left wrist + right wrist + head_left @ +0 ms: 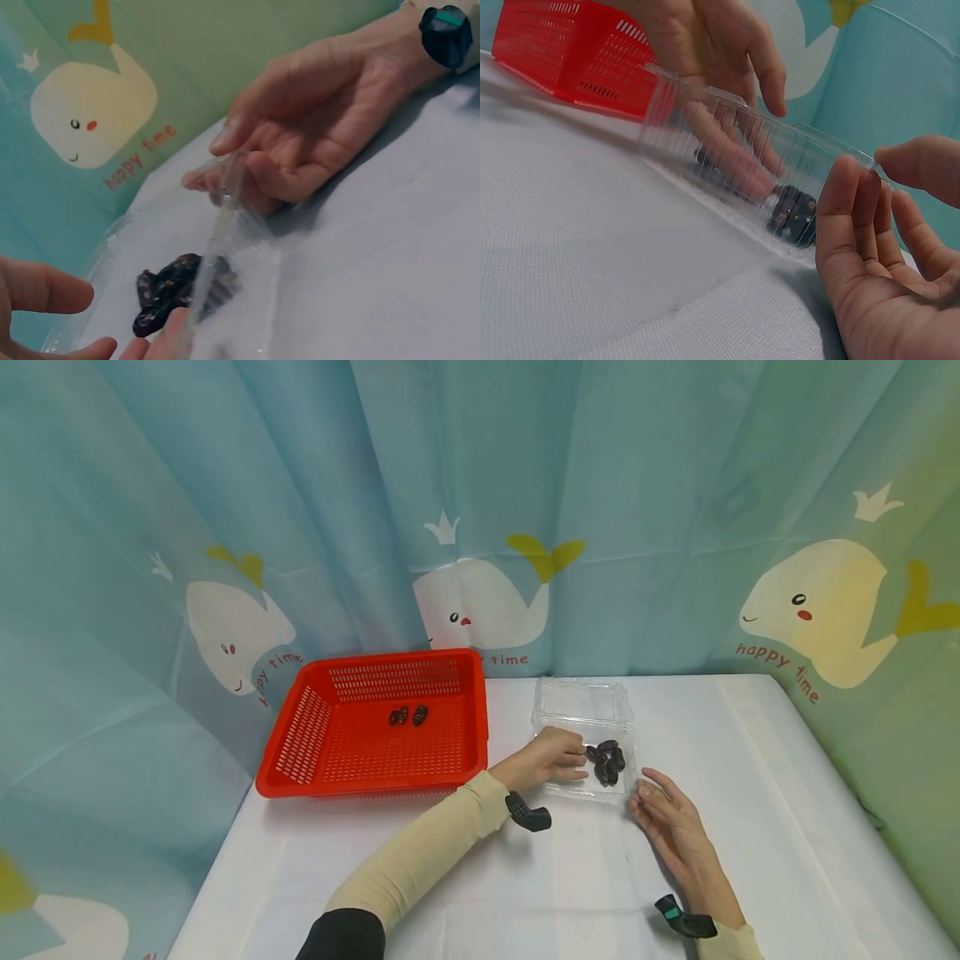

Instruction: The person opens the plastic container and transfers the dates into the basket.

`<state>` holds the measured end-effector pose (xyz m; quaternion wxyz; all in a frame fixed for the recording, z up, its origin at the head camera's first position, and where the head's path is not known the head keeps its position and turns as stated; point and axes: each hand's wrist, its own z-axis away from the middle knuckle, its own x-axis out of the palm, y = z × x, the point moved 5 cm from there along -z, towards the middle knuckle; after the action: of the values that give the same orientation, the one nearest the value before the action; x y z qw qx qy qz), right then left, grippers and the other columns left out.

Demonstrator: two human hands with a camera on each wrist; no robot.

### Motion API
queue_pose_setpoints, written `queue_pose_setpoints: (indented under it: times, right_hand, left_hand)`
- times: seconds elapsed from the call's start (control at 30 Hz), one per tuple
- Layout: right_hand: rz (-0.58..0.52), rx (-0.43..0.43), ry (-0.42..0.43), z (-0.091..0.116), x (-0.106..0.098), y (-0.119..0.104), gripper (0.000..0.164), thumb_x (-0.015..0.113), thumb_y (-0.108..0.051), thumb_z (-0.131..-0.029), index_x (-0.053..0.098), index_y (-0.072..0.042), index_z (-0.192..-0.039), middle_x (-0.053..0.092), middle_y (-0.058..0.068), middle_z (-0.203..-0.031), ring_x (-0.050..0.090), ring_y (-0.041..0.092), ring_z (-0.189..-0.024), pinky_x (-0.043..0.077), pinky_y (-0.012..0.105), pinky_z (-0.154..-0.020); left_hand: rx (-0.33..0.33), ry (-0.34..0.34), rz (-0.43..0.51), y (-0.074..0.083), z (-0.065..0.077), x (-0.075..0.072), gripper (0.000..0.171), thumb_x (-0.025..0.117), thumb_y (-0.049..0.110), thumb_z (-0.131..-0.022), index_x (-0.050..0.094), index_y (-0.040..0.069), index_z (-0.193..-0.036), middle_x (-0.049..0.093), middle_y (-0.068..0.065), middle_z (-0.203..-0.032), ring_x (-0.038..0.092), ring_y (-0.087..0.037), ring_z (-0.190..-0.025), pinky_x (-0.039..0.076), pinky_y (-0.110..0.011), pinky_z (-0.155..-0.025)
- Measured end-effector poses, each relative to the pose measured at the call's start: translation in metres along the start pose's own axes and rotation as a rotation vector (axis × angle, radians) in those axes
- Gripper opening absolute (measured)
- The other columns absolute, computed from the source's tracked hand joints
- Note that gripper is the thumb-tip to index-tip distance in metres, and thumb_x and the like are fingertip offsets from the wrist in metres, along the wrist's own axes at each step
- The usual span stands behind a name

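A clear plastic clamshell box (573,789) lies on the white table with its lid (577,700) folded back. Several dark, wrinkled dates (606,762) are clustered in its right half. My left hand (555,756) reaches into the box from the left, its fingers spread and extended beside the dates, holding none. In the right wrist view, those left fingers (735,157) show through the clear side wall, close to the dates (793,216). At the box's right end, my right hand (671,822) pinches the rim between thumb and fingers, as the left wrist view also shows.
To the left of the box stands a red plastic basket (300,789) with slotted sides. A few dates (420,715) lie on its floor. My left forearm (420,852) crosses the table in front of the basket. Behind the table hangs a blue whale-print curtain (645,527).
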<state>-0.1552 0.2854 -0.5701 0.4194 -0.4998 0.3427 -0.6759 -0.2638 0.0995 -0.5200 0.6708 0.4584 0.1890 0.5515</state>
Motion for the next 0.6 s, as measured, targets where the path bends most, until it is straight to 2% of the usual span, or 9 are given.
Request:
queue_pose_setpoints:
  times: [0.13, 0.33, 0.47, 0.6]
  right_hand:
    - [-0.004, 0.002, 0.003, 0.001, 0.0, -0.001, 0.031, 0.056, -0.013, -0.108, 0.048, -0.023, -0.136, 0.062, -0.011, -0.11, 0.064, 0.002, -0.096, 0.058, 0.017, -0.091]
    - [-0.004, 0.006, 0.009, 0.0, 0.0, -0.001, 0.03, 0.056, -0.013, -0.108, 0.048, -0.024, -0.135, 0.061, -0.011, -0.11, 0.064, 0.002, -0.096, 0.057, 0.017, -0.09]
    - [-0.007, 0.008, 0.011, -0.001, 0.0, 0.0, 0.03, 0.056, -0.013, -0.108, 0.049, -0.025, -0.134, 0.061, -0.012, -0.11, 0.064, 0.002, -0.097, 0.057, 0.017, -0.091]
    - [-0.016, 0.002, 0.001, -0.001, 0.0, 0.0, 0.028, 0.055, -0.012, -0.108, 0.05, -0.025, -0.133, 0.061, -0.011, -0.111, 0.064, 0.002, -0.099, 0.057, 0.017, -0.091]
  left_hand:
    - [0.016, 0.013, 0.01, -0.004, -0.002, 0.003, 0.016, 0.055, -0.007, -0.089, 0.054, 0.006, -0.08, 0.051, -0.004, -0.092, 0.056, -0.018, -0.09, 0.056, -0.049, -0.106]
    - [0.022, 0.004, 0.015, -0.006, -0.003, 0.009, 0.005, 0.055, -0.002, -0.092, 0.057, 0.003, -0.091, 0.059, -0.015, -0.116, 0.064, -0.028, -0.116, 0.054, -0.046, -0.111]
    - [0.028, 0.007, 0.029, -0.007, -0.004, 0.012, 0.004, 0.055, -0.002, -0.095, 0.059, -0.002, -0.094, 0.063, -0.022, -0.122, 0.066, -0.031, -0.117, 0.052, -0.045, -0.113]
    - [0.031, 0.019, 0.047, -0.008, -0.006, 0.014, 0.021, 0.056, -0.001, -0.096, 0.063, -0.013, -0.113, 0.063, -0.025, -0.126, 0.067, -0.031, -0.117, 0.052, -0.044, -0.113]
